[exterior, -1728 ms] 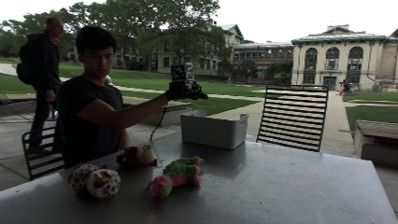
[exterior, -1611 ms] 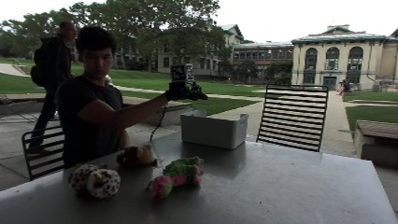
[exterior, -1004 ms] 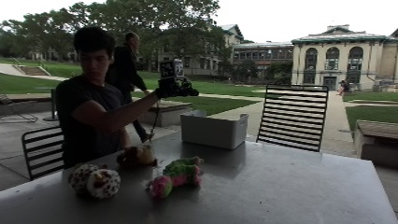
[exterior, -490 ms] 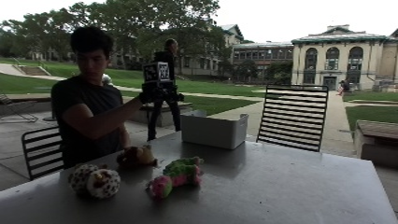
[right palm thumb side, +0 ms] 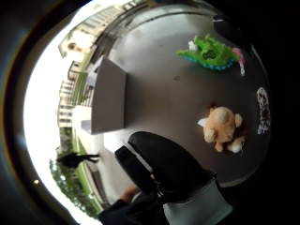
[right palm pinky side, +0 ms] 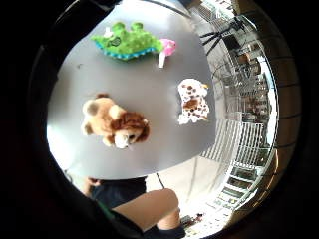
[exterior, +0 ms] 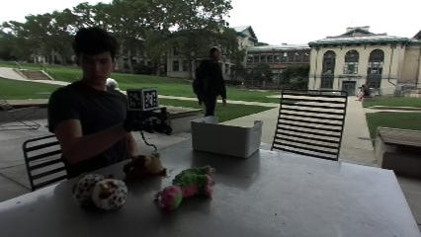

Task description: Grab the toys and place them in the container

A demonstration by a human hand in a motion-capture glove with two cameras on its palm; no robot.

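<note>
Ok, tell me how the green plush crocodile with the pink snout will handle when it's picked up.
The green plush crocodile with the pink snout is stuffed fabric, so probably light and squashy. It is long, so gripped at one end it will likely droop. Lying flat on the grey table, it seems unlikely to roll.

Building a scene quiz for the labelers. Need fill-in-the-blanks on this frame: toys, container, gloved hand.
1. The number of plush toys lying on the table is ____.
2. The green toy lies between the white container and the ____ toy.
3. The gloved right hand is above the ____ plush lion.
4. The container stands beside a black slatted ____.

Missing words: three; spotted; brown; chair
</note>
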